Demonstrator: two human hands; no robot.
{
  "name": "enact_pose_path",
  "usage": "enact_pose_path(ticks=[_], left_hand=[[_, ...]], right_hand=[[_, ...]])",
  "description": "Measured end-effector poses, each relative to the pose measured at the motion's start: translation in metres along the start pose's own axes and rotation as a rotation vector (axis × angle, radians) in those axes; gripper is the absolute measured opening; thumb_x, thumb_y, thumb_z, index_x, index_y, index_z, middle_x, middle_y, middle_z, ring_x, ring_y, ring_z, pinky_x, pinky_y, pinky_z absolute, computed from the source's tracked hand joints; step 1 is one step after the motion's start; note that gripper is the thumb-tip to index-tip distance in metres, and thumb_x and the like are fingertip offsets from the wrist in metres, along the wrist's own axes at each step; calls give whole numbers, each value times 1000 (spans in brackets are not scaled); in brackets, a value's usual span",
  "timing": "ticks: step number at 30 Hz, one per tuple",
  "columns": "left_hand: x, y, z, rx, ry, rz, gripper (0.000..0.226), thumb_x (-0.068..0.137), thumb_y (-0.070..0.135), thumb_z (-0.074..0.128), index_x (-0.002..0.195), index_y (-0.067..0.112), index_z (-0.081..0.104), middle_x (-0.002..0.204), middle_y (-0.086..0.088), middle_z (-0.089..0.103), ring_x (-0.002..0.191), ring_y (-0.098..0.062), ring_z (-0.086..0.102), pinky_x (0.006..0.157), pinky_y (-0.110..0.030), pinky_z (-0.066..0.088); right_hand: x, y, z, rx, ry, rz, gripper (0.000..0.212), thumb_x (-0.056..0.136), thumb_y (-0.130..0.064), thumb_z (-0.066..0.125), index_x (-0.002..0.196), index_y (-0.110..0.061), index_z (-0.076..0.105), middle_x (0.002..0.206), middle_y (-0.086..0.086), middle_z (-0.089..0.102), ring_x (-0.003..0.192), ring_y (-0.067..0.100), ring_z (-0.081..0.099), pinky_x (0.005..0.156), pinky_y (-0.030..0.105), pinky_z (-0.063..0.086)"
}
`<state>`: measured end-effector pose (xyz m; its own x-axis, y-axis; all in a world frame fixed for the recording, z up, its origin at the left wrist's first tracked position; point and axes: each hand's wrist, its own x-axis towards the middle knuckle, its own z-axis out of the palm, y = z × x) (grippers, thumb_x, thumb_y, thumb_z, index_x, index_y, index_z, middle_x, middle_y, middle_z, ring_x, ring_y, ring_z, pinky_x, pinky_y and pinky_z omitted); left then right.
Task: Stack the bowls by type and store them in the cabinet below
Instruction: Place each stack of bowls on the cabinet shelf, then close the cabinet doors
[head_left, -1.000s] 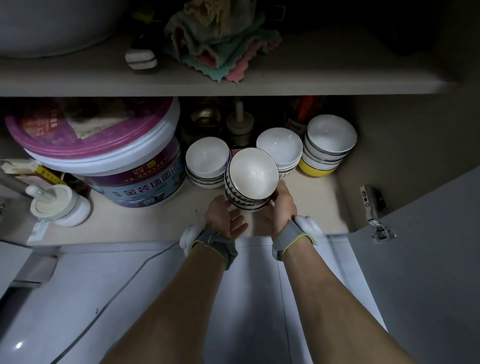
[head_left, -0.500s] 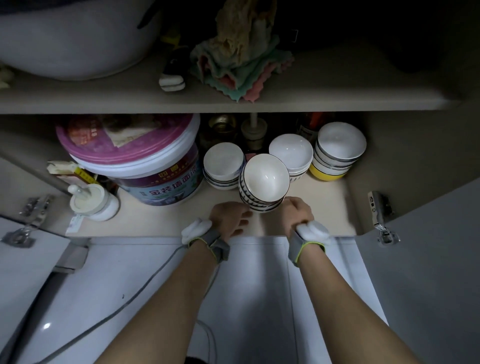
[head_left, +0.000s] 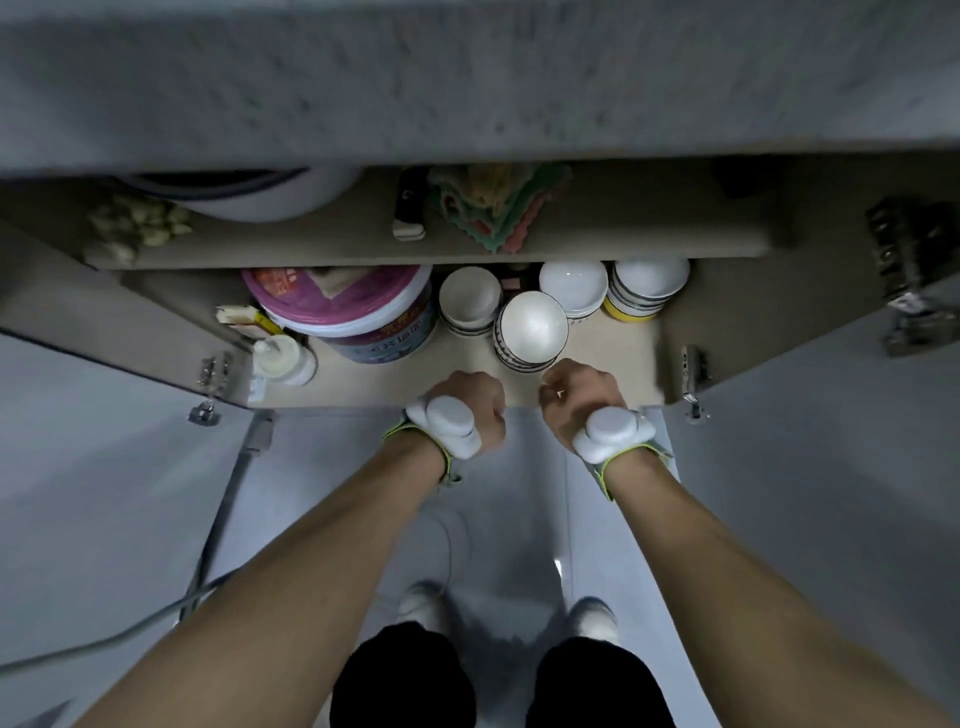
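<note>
My left hand (head_left: 470, 397) and my right hand (head_left: 576, 397) are both curled into loose fists and hold nothing. At 12 o'clock from them the striped bowl stack (head_left: 531, 332) stands on the lower cabinet shelf (head_left: 405, 382); three more bowl stacks (head_left: 571, 288) are behind it, a paint bucket (head_left: 353, 312) at 10 o'clock.

Both forearms are bare, with no sleeves. Each wrist carries a grey strap edged in yellow-green, and a rounded white plastic device sits on the back of the left hand (head_left: 470, 410) and the right hand (head_left: 579, 402). Below, black trousers (head_left: 405, 680) and white shoes (head_left: 592, 618) show, blurred.
</note>
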<state>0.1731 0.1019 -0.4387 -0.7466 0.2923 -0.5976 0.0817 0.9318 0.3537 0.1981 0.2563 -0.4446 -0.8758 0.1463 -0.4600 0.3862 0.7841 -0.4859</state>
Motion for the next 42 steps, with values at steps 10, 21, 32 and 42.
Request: enact_pose_path(ticks=[10,21,32,42], left_hand=[[-163,58,-119,50,-102,47,20,85,15,55,96,9,70,96,-8,68,87,-26,63,69,-23,40],[-305,94,-202,42,-137,92,17,81,7,50,85,6,67,82,-6,57,73,-24,49,64,-22,39],[-341,144,-187,27,-118,110,18,75,9,52,83,6,68,90,-10,70,88,-30,66,80,-34,57],[-349,262,-149,109,-104,199,19,81,19,54,91,12,69,95,-7,71,78,-24,61,74,-26,51]], right_hand=[[-141,-107,-110,-236,-85,23,28,92,-26,46,115,-21,59,116,6,63,103,30,60,78,30,47],[-254,-196,-211,-409,-33,-22,27,92,-20,46,116,-12,56,118,10,59,101,33,58,70,31,41],[-311,-155,-248,-409,-74,44,30,86,-19,51,116,-15,54,118,8,58,99,30,59,72,29,44],[-355,-21,-302,-260,7,232,26,88,-20,48,109,-12,60,110,13,63,87,32,59,68,27,44]])
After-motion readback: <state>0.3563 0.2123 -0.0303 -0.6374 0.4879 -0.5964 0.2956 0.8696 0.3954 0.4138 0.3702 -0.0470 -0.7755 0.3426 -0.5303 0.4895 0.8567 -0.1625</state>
